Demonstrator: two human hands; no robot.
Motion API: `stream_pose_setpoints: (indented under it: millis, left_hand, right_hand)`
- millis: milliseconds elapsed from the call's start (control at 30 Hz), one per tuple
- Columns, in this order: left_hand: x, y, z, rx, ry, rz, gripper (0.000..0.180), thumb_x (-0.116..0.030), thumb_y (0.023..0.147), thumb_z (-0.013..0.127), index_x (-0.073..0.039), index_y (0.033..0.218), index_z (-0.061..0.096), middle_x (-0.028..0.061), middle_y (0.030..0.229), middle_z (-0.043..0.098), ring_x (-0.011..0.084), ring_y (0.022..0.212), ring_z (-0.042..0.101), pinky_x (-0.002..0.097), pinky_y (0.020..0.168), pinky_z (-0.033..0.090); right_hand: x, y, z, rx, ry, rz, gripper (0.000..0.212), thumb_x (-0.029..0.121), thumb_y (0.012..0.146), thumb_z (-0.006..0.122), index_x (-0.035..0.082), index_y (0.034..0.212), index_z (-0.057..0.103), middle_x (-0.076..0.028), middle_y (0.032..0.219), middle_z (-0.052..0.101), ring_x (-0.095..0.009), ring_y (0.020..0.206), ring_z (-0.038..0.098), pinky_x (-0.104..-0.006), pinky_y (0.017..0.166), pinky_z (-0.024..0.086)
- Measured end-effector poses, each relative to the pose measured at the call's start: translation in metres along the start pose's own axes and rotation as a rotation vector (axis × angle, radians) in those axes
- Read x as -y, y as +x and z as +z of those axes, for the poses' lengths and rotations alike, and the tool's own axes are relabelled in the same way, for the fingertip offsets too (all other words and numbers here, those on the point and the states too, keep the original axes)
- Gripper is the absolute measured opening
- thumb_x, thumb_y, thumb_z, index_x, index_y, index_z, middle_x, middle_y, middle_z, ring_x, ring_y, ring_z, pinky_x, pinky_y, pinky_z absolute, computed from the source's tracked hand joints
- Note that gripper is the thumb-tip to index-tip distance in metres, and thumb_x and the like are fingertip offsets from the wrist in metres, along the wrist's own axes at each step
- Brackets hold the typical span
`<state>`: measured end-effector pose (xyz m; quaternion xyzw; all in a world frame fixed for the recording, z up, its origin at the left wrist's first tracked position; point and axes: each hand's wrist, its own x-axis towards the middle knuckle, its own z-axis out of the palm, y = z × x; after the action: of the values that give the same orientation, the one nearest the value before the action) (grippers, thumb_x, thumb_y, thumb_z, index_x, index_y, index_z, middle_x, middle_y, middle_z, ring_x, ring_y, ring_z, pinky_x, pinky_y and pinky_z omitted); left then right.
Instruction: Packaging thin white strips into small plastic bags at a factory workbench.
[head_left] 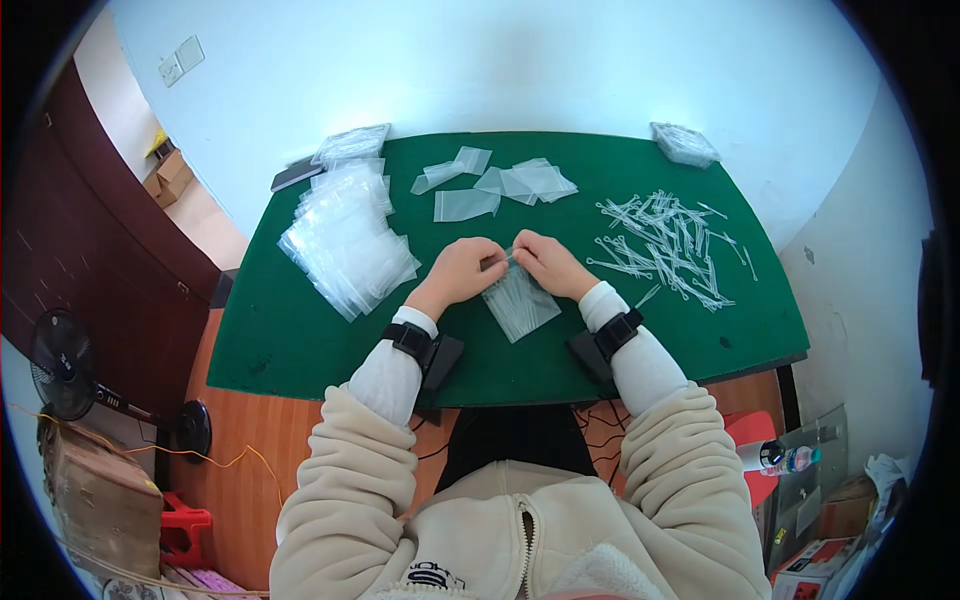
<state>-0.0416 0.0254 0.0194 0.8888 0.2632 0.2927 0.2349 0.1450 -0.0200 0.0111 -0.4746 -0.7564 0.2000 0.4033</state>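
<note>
A clear zip bag with several thin clear sticks inside lies at the middle of the green table, its top edge pointing away from me. My left hand pinches the left part of that top edge, fingers curled. Close beside it, my right hand grips the right part of the same edge. Right of my hands spreads a loose heap of thin clear plastic sticks with looped ends. To the left is a fanned stack of flat clear zip bags. Farther back, several loose clear bags lie scattered.
The green table stands against a white wall. Stacks of packed bags sit at its back left and back right corners. A black fan and a cardboard box are at the left; a red stool is at the right.
</note>
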Motion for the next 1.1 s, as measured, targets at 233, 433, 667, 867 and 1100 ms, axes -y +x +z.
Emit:
stream_pose_setpoints:
  millis: [233,433,667,867,1100]
  left_hand:
    - [-0.001,0.001,0.001,-0.015,-0.017,-0.016,0.017,-0.019,0.076,0.059,-0.002,0.077,0.062,0.0087,0.066,0.057,0.0181,0.058,0.053,0.0294,0.055,0.041]
    - [0.004,0.002,-0.006,-0.005,-0.088,-0.112,0.019,-0.019,0.078,0.059,0.0,0.075,0.061,0.0076,0.062,0.056,0.0142,0.057,0.05,0.0275,0.055,0.04]
    - [0.001,0.0,-0.011,0.151,-0.236,-0.192,0.019,-0.018,0.08,0.059,0.0,0.076,0.062,0.0022,0.064,0.057,0.0083,0.06,0.049,0.0243,0.055,0.039]
    - [0.003,-0.001,0.003,0.128,-0.297,-0.12,0.018,-0.017,0.082,0.06,0.001,0.08,0.062,-0.0003,0.067,0.058,0.0067,0.062,0.049,0.0217,0.055,0.038]
    - [0.005,0.001,0.013,0.089,-0.466,-0.204,0.017,-0.017,0.083,0.06,0.0,0.083,0.063,-0.0008,0.068,0.057,0.0053,0.061,0.05,0.0207,0.055,0.038]
  right_hand:
    - [0.0,0.0,0.0,0.052,-0.004,0.015,0.015,0.016,0.085,0.048,0.002,0.084,0.051,-0.016,0.078,0.057,-0.034,0.075,0.054,-0.0387,0.066,0.043]
    - [-0.012,0.002,-0.014,-0.079,0.008,0.057,0.016,0.017,0.086,0.049,0.001,0.082,0.05,-0.015,0.073,0.055,-0.032,0.069,0.053,-0.0373,0.062,0.042]
    - [-0.007,0.001,-0.016,-0.124,0.092,0.108,0.016,0.016,0.086,0.049,0.001,0.082,0.049,-0.014,0.068,0.053,-0.03,0.062,0.051,-0.0358,0.059,0.041]
    - [-0.002,0.001,-0.009,-0.098,-0.017,-0.064,0.014,0.015,0.087,0.048,0.002,0.083,0.049,-0.011,0.065,0.054,-0.023,0.06,0.051,-0.0318,0.057,0.041]
    - [0.009,0.0,-0.002,-0.015,0.121,0.007,0.013,0.014,0.086,0.053,0.002,0.081,0.051,-0.003,0.063,0.05,-0.01,0.057,0.044,-0.0251,0.052,0.036]
